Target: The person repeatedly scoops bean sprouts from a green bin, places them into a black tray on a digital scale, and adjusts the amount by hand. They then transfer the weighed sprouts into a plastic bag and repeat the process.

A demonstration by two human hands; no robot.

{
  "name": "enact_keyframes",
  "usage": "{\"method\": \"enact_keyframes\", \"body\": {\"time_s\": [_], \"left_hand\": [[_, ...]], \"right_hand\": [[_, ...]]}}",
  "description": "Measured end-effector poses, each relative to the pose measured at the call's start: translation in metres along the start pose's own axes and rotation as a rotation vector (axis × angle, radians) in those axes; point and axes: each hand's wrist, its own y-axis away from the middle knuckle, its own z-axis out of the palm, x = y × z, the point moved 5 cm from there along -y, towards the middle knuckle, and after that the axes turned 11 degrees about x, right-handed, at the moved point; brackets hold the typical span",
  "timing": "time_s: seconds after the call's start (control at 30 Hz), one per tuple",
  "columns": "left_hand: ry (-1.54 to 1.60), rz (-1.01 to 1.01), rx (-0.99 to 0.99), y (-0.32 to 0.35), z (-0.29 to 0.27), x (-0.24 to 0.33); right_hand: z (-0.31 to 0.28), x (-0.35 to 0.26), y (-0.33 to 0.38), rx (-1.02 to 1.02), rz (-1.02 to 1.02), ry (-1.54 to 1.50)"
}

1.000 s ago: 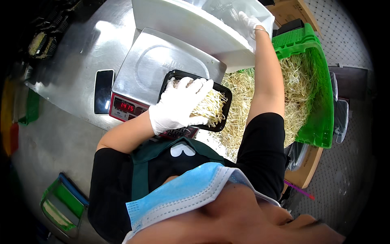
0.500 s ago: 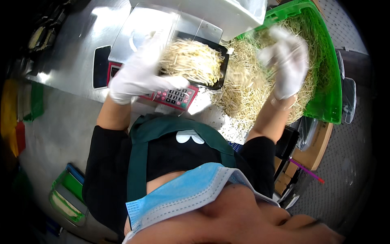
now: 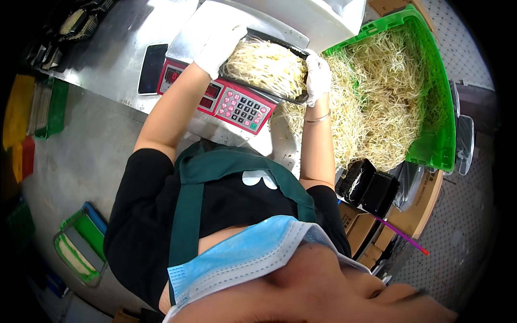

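My gloved left hand (image 3: 223,49) grips the left end of a black plastic tray (image 3: 278,43), its fingers curled over the rim. At the opposite end, my gloved right hand (image 3: 319,79) holds the tray by its right side. Pale bean sprouts (image 3: 264,65) fill the tray in a heap. Beneath it is a weighing scale (image 3: 202,33) with a metal plate and a red front carrying displays and a keypad; whether the tray rests on the plate or is slightly raised, I cannot tell.
To the right, loose sprouts (image 3: 388,81) spill from a tipped green crate (image 3: 431,153). A white bin (image 3: 318,24) stands behind the scale, a phone (image 3: 152,69) lies to its left. Black trays (image 3: 379,191) sit near my right elbow; more black packs (image 3: 78,24) are far left.
My right hand has come from above the crate's sprouts to the tray's right end. My left hand has moved from the tray's near left side to grip its left end.
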Motion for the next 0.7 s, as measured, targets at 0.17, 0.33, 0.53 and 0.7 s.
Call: {"method": "enact_keyframes", "body": {"time_s": [0.17, 0.33, 0.53, 0.7], "left_hand": [[0.430, -0.370, -0.015, 0.008, -0.005, -0.013], [0.374, -0.372, -0.076, -0.015, -0.002, -0.030], [0.109, 0.086, 0.129, 0.002, -0.023, 0.001], [0.174, -0.465, -0.431, 0.079, -0.046, 0.031]], "right_hand": [[0.007, 0.003, 0.007, -0.107, 0.241, -0.206], [0.032, -0.069, 0.013, -0.013, -0.133, 0.944], [0.063, -0.079, 0.050, -0.099, -0.654, 1.303], [0.057, -0.074, 0.043, -0.064, -0.642, 1.264]]}}
